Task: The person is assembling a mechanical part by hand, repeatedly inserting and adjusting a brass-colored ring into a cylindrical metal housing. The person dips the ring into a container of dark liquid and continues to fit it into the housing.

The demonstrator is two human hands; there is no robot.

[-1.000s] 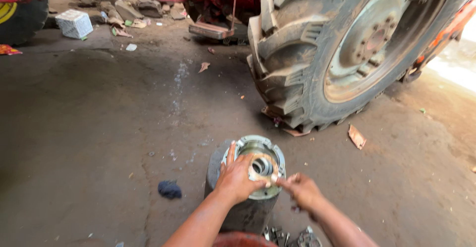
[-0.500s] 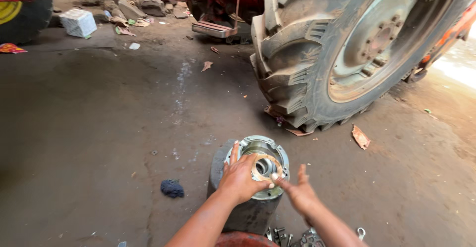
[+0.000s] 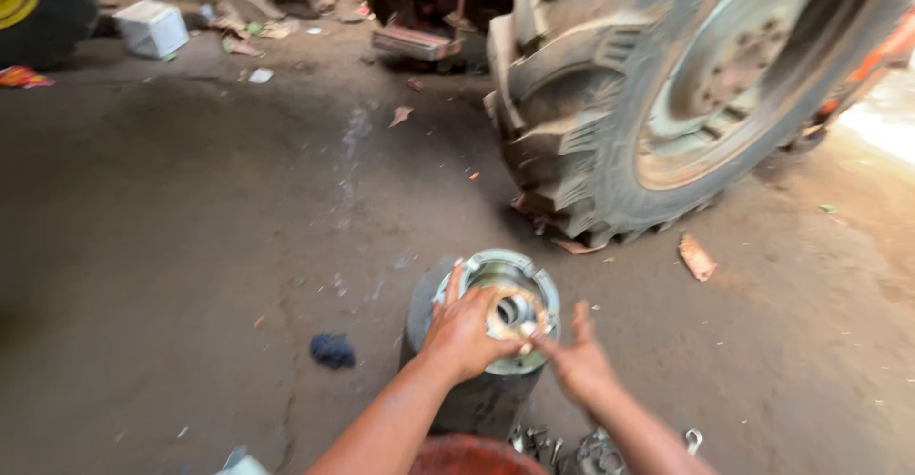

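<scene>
Where the work sits: while the person leans over it, a round grey metal hub with a central bore (image 3: 505,308) stands on top of a dark upright cylinder (image 3: 472,394) on the stained concrete floor (image 3: 191,246).
Left hand: the left hand (image 3: 464,332) lies spread over the left side of the hub's face, fingers (image 3: 454,284) reaching over its rim and thumb pointing at the bore; it presses on the part rather than closing round it.
Right hand: the right hand (image 3: 579,365) is open, fingers loosely splayed, just beside the hub's right lower edge; the blur hides whether the fingertips touch it.
Near the hub: a small dark blue rag (image 3: 333,349) lies to the left on the floor, and loose metal parts (image 3: 581,451) lie at the lower edge.
Behind: a large lugged tractor tyre (image 3: 648,103) stands well apart, with a white box (image 3: 152,27) far left.
</scene>
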